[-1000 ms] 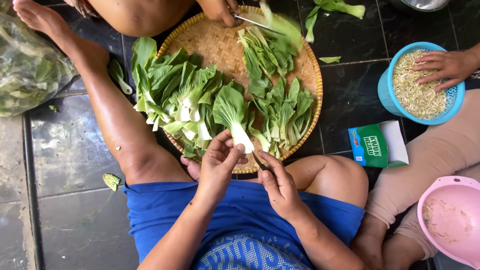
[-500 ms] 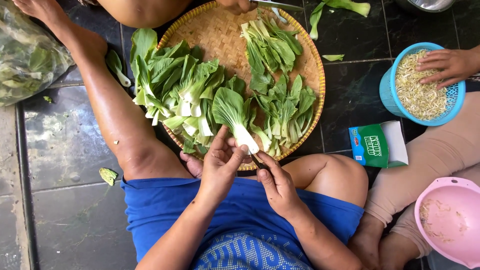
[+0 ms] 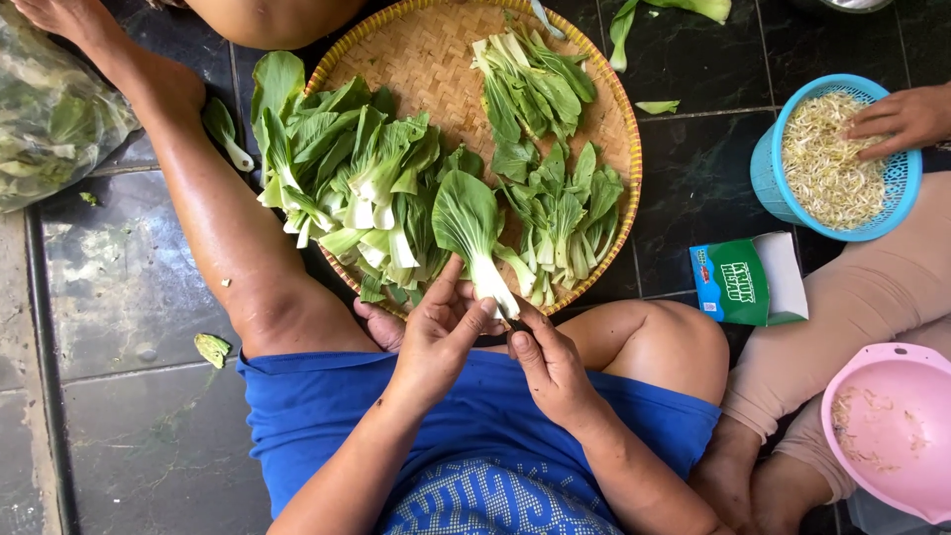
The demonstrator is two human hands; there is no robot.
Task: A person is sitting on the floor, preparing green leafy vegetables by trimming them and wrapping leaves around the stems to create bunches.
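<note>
Left hand point(image 3: 436, 332) fingers clamping the white stem of a bok choy point(image 3: 474, 230) at the near rim of the woven tray point(image 3: 426, 59). Right hand point(image 3: 551, 362) curling shut around a small knife point(image 3: 513, 322) at the stem base. Tray holding cut greens point(image 3: 347, 178). Blue basket point(image 3: 768, 173) containing bean sprouts point(image 3: 827, 163); pink bowl point(image 3: 897, 426) carrying scraps.

rough woven bamboo tray point(image 3: 416, 59), glossy dark floor tiles point(image 3: 693, 188), smooth plastic blue basket point(image 3: 768, 173), pink bowl point(image 3: 906, 396)
</note>
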